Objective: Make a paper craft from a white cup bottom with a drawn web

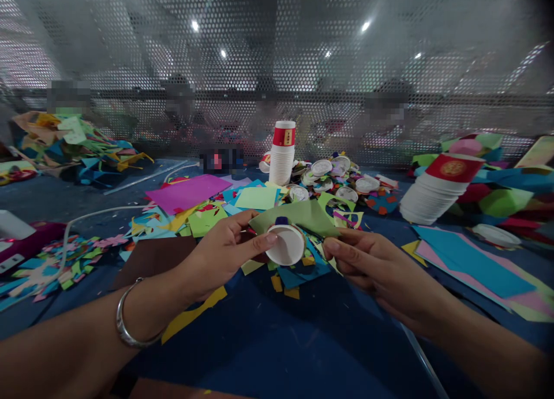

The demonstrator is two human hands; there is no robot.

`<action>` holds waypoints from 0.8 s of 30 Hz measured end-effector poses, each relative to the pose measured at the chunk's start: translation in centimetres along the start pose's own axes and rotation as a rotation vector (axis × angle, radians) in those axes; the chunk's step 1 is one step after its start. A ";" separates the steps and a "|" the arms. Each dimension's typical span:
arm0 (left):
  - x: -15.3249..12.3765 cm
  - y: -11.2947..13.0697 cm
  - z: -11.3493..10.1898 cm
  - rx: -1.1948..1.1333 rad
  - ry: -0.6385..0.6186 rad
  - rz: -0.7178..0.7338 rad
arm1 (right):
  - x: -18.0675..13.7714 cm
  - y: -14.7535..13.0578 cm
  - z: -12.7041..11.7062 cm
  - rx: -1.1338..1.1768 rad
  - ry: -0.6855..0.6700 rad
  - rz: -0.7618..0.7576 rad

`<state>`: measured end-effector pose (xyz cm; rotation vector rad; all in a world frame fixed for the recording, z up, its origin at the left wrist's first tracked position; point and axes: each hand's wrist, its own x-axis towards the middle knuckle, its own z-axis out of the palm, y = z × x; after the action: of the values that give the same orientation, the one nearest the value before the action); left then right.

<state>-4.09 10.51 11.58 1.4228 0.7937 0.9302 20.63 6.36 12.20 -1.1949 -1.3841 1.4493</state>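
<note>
My left hand pinches a white paper cup by its rim, the open mouth facing me. A green paper sheet is wrapped over the cup's top. My right hand holds the right end of that green sheet between thumb and fingers, close beside the cup. A metal bangle circles my left wrist. Both hands hover just above the blue table.
Coloured paper sheets and scraps litter the table. A tall stack of red-and-white cups stands at the back centre, a leaning stack at right. Cut cup bottoms lie behind. A perforated screen walls the far side. A white cable runs at left.
</note>
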 end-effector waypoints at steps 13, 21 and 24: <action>0.6 -1.1 -0.9 0.083 0.014 0.122 | -0.2 -0.2 0.1 0.075 -0.021 0.037; -0.1 -0.1 -0.7 0.326 0.054 0.176 | -0.4 -0.2 0.1 0.036 -0.009 0.032; -0.2 0.1 -0.4 0.330 0.069 0.190 | -0.4 -0.2 0.1 0.037 -0.008 0.025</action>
<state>-4.59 10.50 11.65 1.7851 0.9049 1.0313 20.65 6.01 12.49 -1.1876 -1.3466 1.4926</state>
